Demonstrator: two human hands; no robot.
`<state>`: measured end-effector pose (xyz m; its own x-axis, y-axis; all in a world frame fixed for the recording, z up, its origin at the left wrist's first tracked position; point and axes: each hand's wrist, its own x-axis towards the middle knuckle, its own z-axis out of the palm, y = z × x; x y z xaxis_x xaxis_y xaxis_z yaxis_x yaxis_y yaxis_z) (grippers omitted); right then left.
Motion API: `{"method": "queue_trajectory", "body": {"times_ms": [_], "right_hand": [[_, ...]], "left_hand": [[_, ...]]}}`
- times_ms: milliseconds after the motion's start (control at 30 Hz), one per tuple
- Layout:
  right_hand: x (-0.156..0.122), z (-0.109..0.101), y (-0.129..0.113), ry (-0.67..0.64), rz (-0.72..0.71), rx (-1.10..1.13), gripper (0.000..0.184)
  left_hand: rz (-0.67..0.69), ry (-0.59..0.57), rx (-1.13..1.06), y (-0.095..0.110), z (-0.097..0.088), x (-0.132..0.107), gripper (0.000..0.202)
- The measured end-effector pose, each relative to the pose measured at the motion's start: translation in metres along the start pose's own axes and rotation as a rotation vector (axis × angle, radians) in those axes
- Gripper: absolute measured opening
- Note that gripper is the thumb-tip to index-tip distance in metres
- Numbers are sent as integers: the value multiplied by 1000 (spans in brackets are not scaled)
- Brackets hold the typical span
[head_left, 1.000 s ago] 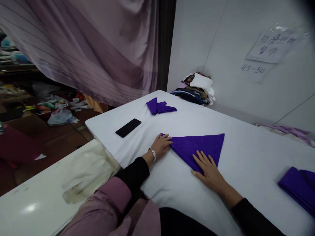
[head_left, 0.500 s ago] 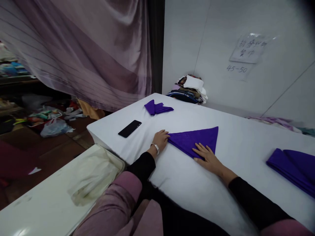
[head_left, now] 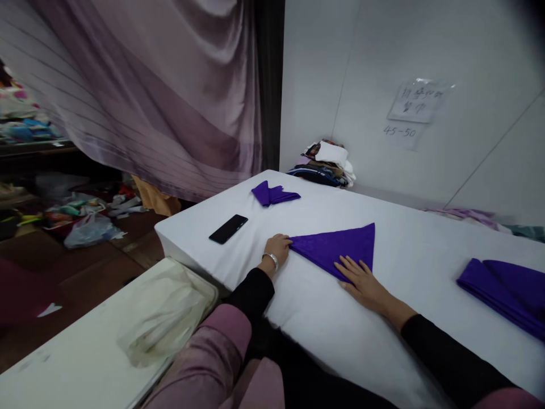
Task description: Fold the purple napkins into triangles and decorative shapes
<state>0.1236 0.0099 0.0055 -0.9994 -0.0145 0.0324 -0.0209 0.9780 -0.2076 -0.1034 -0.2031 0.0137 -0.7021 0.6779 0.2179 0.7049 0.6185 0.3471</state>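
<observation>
A purple cloth napkin (head_left: 340, 245), folded into a triangle, lies on the white-covered table (head_left: 409, 284). Its narrow left corner is pinched by my left hand (head_left: 277, 247), which wears a silver bracelet. Flat on the near right edge of the same napkin rests my right hand (head_left: 361, 282), its fingers spread. Farther back stands a small folded purple napkin (head_left: 275, 195) with pointed ends. A pile of folded purple cloths (head_left: 506, 289) lies at the right.
A black phone (head_left: 229, 229) lies left of my left hand. Lower left, a white surface (head_left: 80, 341) carries a crumpled plastic bag (head_left: 166, 307). Piled clothes (head_left: 326, 165) sit beyond the table by the wall, and a pinkish curtain (head_left: 179, 85) hangs at the left.
The view has shifted slightly, so the table sits a little lower in the picture. My left fingers look more drawn together at the napkin's corner. The right hand stays flat on the napkin.
</observation>
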Motion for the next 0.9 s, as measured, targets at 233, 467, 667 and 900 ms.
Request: {"method": "queue_trajectory", "body": {"times_ms": [233,467,667,900], "right_hand": [[-8,6,1,8,-47,24,55],[-5,10,3,19,-78,23,54],[-5,9,2,25,-75,43,54],[-5,0,-4,23,-37,62,58]], "left_hand": [[-4,10,32,18,-8,-7,41],[410,-151,-22,96,20,-17,51],[418,-317,39,93,38,-12,67],[161,-273,191,35,15,8,68]]}}
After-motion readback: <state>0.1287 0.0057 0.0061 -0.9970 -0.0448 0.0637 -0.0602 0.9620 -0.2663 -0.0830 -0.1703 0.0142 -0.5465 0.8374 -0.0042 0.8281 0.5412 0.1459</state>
